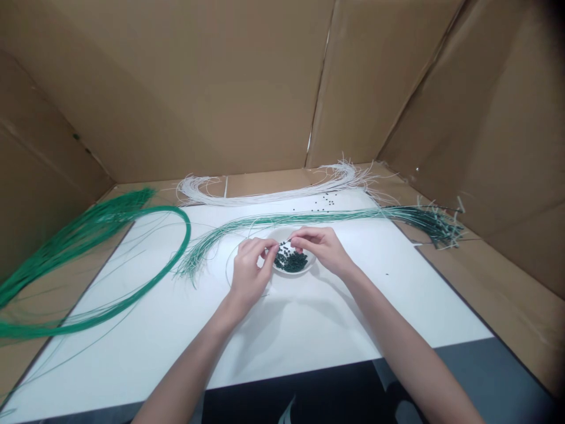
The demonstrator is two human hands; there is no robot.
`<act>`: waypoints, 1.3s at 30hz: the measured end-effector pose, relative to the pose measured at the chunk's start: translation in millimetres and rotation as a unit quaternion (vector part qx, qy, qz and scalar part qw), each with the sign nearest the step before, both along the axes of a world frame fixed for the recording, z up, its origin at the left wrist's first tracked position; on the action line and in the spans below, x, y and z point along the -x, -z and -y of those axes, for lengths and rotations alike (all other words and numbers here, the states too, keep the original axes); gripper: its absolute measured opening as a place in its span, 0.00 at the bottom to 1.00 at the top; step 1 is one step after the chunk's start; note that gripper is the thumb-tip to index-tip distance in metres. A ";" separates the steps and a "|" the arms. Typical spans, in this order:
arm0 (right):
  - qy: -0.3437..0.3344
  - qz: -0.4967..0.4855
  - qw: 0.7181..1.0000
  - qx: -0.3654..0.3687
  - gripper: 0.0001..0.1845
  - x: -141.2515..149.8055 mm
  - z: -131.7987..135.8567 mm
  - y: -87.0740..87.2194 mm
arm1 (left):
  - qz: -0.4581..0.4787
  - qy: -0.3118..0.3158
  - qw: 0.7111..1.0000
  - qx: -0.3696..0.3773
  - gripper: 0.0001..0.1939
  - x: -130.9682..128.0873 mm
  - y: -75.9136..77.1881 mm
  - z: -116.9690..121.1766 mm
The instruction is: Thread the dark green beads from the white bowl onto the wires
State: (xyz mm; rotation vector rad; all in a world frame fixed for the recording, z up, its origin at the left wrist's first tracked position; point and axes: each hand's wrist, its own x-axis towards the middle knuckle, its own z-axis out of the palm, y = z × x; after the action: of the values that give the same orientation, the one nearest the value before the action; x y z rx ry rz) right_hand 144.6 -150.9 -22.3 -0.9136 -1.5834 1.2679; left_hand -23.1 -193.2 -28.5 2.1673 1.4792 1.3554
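Over a small white bowl (314, 259), both hands work with their fingertips close together. The bowl holds a heap of small dark green or black beads (293, 262). My left hand (252, 265) is closed in a pinch at the bowl's left rim; what it grips is too small to make out. From the other side, my right hand (320, 246) pinches a thin pale strand (289, 239), whose tip points toward the left fingers. A fine green wire (226, 268) curves out on the table beside my left hand; whether it reaches the fingers is hidden.
Behind the bowl lies a long bundle of green wires (282, 219), with pale tips at its right end. Farther back is a white wire bundle (273, 196), with loose beads (324, 203) nearby. A large green coil (188, 229) lies left. Cardboard walls (220, 88) enclose the white tabletop (176, 353).
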 end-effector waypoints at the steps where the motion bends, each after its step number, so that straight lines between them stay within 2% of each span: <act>1: 0.006 -0.002 1.000 0.005 0.07 0.3 0.3 -0.6 | 0.000 -0.002 1.000 -0.002 0.05 -0.1 -0.2 -0.1; 23: 0.022 -0.015 1.000 0.005 0.06 1.2 0.8 -1.8 | -0.011 -0.002 0.999 -0.030 0.04 0.0 3.1 -1.7; 33: 0.015 0.049 0.995 -0.090 0.07 -3.5 -1.3 4.2 | -0.008 -0.018 1.000 -0.014 0.05 0.2 1.3 -0.7; 39: 0.018 0.048 0.993 -0.104 0.07 -2.6 -1.5 5.4 | -0.007 -0.020 1.000 -0.012 0.05 -0.3 1.7 -0.8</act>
State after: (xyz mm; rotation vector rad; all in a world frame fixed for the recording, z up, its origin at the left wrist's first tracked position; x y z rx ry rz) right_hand 147.1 -149.4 -27.7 -0.8774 -1.7289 1.0254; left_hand -22.8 -192.4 -30.2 2.1780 1.5257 1.3810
